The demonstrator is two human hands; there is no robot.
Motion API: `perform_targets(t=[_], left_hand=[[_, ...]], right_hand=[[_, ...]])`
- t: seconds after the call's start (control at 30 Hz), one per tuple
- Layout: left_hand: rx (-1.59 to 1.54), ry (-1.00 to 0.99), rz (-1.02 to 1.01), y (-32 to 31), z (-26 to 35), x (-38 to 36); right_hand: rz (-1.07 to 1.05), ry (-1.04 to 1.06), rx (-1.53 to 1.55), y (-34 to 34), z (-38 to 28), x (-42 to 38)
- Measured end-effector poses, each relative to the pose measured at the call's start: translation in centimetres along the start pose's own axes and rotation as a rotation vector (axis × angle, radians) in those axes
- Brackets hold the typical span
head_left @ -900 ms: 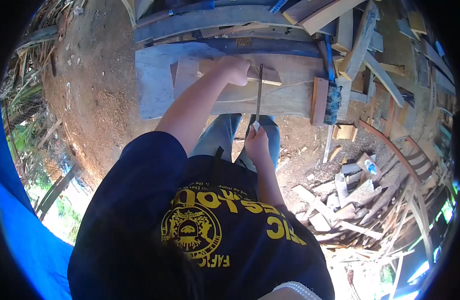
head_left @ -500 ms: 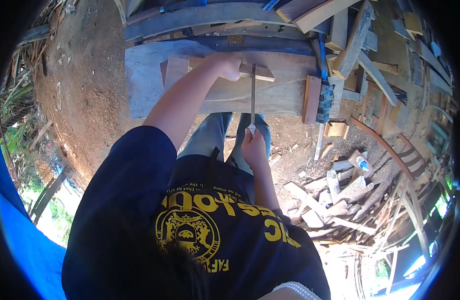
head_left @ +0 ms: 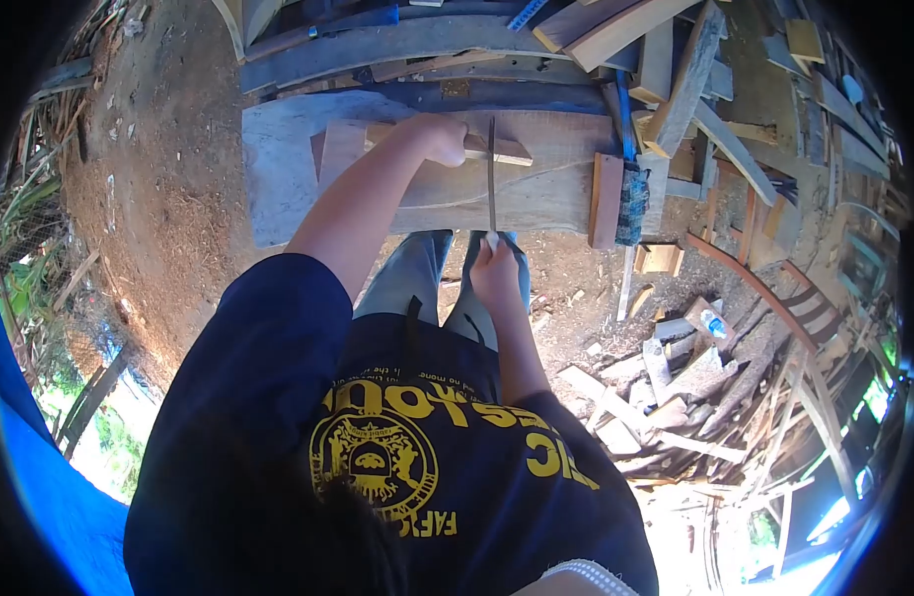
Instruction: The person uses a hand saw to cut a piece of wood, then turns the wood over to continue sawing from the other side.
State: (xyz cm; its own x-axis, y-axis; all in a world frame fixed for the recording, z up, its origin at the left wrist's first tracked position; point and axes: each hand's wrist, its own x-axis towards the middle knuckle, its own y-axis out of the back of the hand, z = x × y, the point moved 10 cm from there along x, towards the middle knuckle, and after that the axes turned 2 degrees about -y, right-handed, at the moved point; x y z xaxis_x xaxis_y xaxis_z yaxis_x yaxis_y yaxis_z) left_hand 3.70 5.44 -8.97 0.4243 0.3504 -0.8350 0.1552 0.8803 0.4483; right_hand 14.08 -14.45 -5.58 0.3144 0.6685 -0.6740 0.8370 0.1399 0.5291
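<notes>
My left hand is closed on a narrow wooden strip, pressing it down on the wooden bench. A thin, long-bladed tool with a light handle lies across the strip, just right of that hand. Its handle end is in the closed fingers of my right hand, below the bench's near edge. Whether the blade has teeth is too small to tell. Another flat piece of wood lies on the bench left of the strip.
A reddish wooden block stands at the bench's right end beside a dark checked bundle. Boards are stacked at the upper right. Scrap wood is heaped on the ground at the lower right. A blue sheet hangs at the left.
My right hand has moved up toward the bench, and the long tool has slid forward across the strip. The whole view has shifted slightly. My left hand keeps its hold.
</notes>
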Motion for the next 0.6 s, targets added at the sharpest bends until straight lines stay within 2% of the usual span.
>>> perform_targets(t=[0.1,0.17,0.27,0.3,0.37,0.43,0.5,0.6], left_hand=[[-0.036,-0.007,-0.048,-0.8,-0.2,0.6],[-0.047,-0.003,-0.005,-0.2,0.0,0.1],[-0.036,0.012,-0.031,-0.4,-0.2,0.5],[-0.034,0.015,-0.027,0.2,-0.1,0.2],[-0.036,0.024,-0.060,0.2,0.3,-0.5],[-0.039,0.002,-0.043,0.0,0.3,-0.3],[-0.060,-0.004,-0.026,-0.2,0.2,0.0],[-0.054,0.018,-0.005,0.0,-0.3,0.1]], right_hand=[[-0.006,0.062,0.047,-1.1,-2.4,3.1],[-0.043,0.088,0.095,-1.3,-3.8,3.8],[-0.033,0.033,-0.052,-2.2,0.6,0.5],[-0.039,0.059,0.050,-1.7,1.0,-1.5],[0.006,0.090,0.061,-1.7,0.9,-1.2],[0.080,0.116,0.049,-1.7,-0.7,0.7],[0.007,0.079,0.074,-1.7,-3.5,5.4],[0.058,0.156,0.163,-1.0,-5.8,6.1]])
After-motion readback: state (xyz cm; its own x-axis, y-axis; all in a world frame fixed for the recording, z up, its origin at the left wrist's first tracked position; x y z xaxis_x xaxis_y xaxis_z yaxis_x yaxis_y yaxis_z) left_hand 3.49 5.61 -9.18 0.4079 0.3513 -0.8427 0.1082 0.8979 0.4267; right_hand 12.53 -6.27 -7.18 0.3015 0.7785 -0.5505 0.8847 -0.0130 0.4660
